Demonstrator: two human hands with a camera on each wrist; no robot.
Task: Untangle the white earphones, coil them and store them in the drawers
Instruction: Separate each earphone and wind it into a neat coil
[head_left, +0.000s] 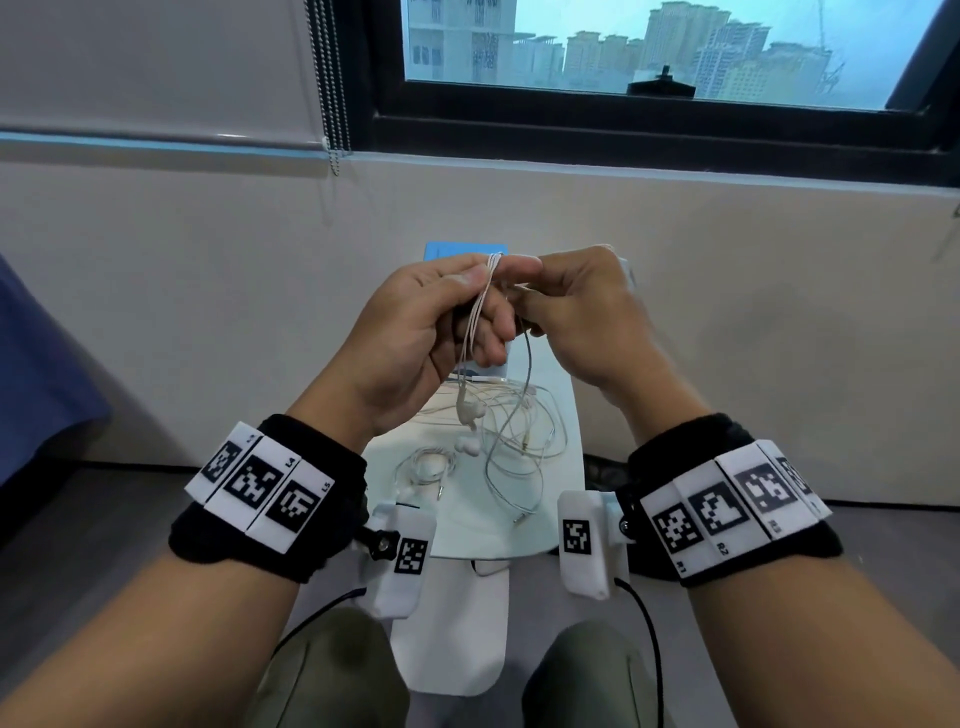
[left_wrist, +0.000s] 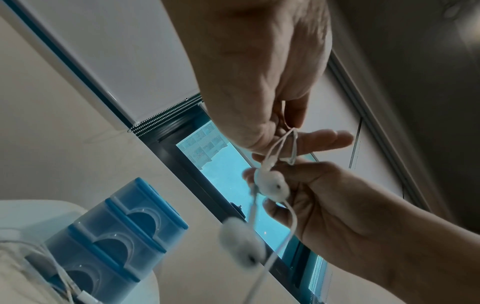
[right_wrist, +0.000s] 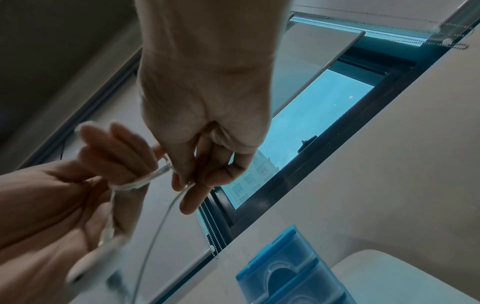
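The head view looks forward and down from above the person's lap, facing the window (head_left: 649, 47), with the small white table (head_left: 550, 395) below it in mid-frame. The left wrist view sits low and very close under the left hand (left_wrist: 259, 78), tilted up toward the same window (left_wrist: 233, 185). The right wrist view does likewise beneath the right hand (right_wrist: 207, 98), facing that window (right_wrist: 311, 127) from the other side. Both wrist views share the blue drawers (left_wrist: 116, 236) (right_wrist: 291, 273) below the window, and each shows the opposite hand.
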